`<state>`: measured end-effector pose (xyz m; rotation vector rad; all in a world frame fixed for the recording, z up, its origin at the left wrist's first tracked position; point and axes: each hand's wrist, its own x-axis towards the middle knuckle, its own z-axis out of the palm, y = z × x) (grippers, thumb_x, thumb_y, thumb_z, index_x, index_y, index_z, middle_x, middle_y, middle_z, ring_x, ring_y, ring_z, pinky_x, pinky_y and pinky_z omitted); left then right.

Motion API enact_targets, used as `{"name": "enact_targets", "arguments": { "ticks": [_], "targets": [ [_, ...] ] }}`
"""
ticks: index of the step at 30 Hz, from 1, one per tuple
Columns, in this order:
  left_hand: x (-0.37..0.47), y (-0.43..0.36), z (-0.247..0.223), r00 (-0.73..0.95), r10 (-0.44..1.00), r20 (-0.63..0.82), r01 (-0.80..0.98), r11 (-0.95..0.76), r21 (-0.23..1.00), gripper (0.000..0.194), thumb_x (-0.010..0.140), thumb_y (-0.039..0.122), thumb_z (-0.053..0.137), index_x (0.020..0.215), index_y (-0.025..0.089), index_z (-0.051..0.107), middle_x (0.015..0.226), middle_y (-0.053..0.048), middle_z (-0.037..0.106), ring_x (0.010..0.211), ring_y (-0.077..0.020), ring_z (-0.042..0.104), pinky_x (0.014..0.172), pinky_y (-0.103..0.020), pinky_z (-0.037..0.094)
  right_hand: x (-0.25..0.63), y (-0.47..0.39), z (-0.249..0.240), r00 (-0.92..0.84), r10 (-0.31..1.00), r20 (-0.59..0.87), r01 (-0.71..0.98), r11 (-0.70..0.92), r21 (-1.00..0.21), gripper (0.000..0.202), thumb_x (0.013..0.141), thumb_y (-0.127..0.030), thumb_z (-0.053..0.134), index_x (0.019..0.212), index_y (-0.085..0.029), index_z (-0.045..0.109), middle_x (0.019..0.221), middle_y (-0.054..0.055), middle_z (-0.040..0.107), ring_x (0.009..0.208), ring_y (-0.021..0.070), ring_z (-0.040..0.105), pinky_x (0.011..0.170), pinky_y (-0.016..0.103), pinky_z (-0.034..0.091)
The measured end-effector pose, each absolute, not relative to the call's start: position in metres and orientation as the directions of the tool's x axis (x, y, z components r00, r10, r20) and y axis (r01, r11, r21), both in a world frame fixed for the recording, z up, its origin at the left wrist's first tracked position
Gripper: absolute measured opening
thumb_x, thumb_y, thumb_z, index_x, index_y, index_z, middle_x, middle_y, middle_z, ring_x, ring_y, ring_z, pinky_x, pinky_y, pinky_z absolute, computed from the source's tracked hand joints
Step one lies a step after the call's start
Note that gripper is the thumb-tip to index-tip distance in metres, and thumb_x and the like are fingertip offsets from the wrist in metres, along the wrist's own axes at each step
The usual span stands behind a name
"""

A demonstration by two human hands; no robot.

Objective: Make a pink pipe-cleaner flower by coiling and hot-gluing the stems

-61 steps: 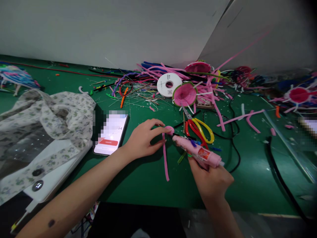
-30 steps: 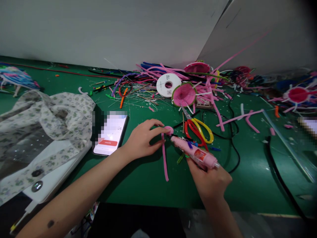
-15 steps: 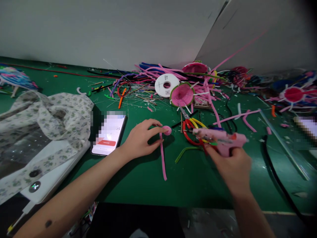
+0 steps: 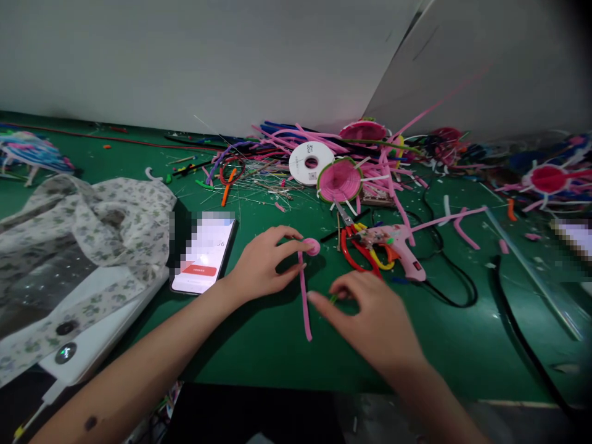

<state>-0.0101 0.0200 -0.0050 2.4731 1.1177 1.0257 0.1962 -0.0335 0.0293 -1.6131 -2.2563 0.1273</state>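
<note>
My left hand (image 4: 268,259) reaches in from the left, its fingers on a small flat coil of pink pipe cleaner (image 4: 312,247). From the coil a straight pink tail (image 4: 305,308) runs down over the table toward me. Just right of this tail is my right hand (image 4: 370,314), thumb and fingers apart, holding nothing. It partly covers a green pipe cleaner piece (image 4: 333,298). Beyond the right hand, a pink hot glue gun (image 4: 402,246) lies on its side, its nozzle pointing left over red-handled scissors (image 4: 354,250) and a yellow-handled tool (image 4: 383,261).
A lit phone (image 4: 206,253) lies left of my left hand, beside floral cloth (image 4: 115,209) over a white device (image 4: 87,351). A white spool (image 4: 300,161), a pink woven disc (image 4: 341,179) and heaped pipe cleaners (image 4: 296,131) line the back. A black cord (image 4: 509,320) curves at right.
My right hand has let go of the glue gun, which now lies by the scissors, and has moved left toward the pink tail. My left hand stays on the coil.
</note>
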Motion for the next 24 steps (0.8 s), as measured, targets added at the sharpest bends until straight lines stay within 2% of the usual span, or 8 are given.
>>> {"name": "enact_targets", "arguments": {
  "ticks": [2,6,8,14,18,24],
  "targets": [
    [-0.010,0.020,-0.005,0.457,0.736,0.499,0.569,-0.673,0.472,0.031,0.084,0.022,0.059,0.115,0.025,0.057,0.116,-0.007,0.057,0.105,-0.0211,0.056,0.087,-0.038,0.049,0.178,-0.041,0.024,-0.356,0.916,0.183,0.877,0.395,-0.274,0.036,0.079,-0.053,0.062,0.067,-0.020,0.056,0.066,0.001,0.059,0.069,0.0174,0.055,0.061,0.028,0.038],
    [-0.010,0.020,-0.005,0.449,0.735,0.508,0.574,-0.673,0.466,0.031,0.084,0.023,0.060,0.115,0.026,0.057,0.115,-0.006,0.057,0.105,-0.0209,0.056,0.086,-0.038,0.049,0.172,-0.038,0.017,-0.396,0.902,0.171,0.874,0.428,-0.230,0.015,0.084,-0.024,0.057,0.070,-0.019,0.058,0.068,0.000,0.062,0.068,0.0156,0.056,0.059,0.026,0.036],
    [-0.009,0.020,-0.005,0.450,0.735,0.508,0.570,-0.674,0.470,0.030,0.085,0.024,0.059,0.114,0.026,0.058,0.115,-0.006,0.057,0.105,-0.0210,0.056,0.086,-0.038,0.049,0.178,-0.035,0.017,-0.392,0.901,0.183,0.874,0.427,-0.230,0.014,0.083,-0.018,0.054,0.070,-0.020,0.059,0.067,-0.001,0.062,0.066,0.0146,0.057,0.058,0.026,0.035],
    [-0.009,0.020,-0.005,0.449,0.734,0.509,0.561,-0.675,0.479,0.028,0.087,0.029,0.058,0.114,0.025,0.058,0.116,-0.007,0.057,0.107,-0.0217,0.055,0.088,-0.039,0.048,0.195,-0.034,0.022,-0.399,0.880,0.256,0.871,0.452,-0.195,0.015,0.085,-0.019,0.054,0.074,-0.020,0.063,0.066,-0.001,0.065,0.064,0.0142,0.059,0.060,0.027,0.036],
    [-0.010,0.018,-0.002,0.453,0.743,0.493,0.554,-0.668,0.498,0.028,0.087,0.032,0.057,0.114,0.024,0.058,0.116,-0.007,0.056,0.107,-0.0218,0.055,0.090,-0.039,0.047,0.206,-0.031,0.026,-0.468,0.839,0.277,0.838,0.521,-0.163,0.016,0.090,-0.019,0.051,0.086,-0.018,0.066,0.075,0.002,0.067,0.071,0.0166,0.061,0.067,0.029,0.039],
    [-0.011,0.018,0.001,0.481,0.743,0.465,0.554,-0.669,0.495,0.027,0.090,0.026,0.051,0.115,0.023,0.058,0.117,-0.008,0.056,0.109,-0.0221,0.054,0.091,-0.040,0.047,0.218,-0.021,0.035,-0.571,0.772,0.277,0.801,0.598,-0.015,0.025,0.090,-0.011,0.046,0.103,-0.017,0.066,0.082,0.006,0.065,0.075,0.0183,0.057,0.067,0.031,0.038]
  ]
}}
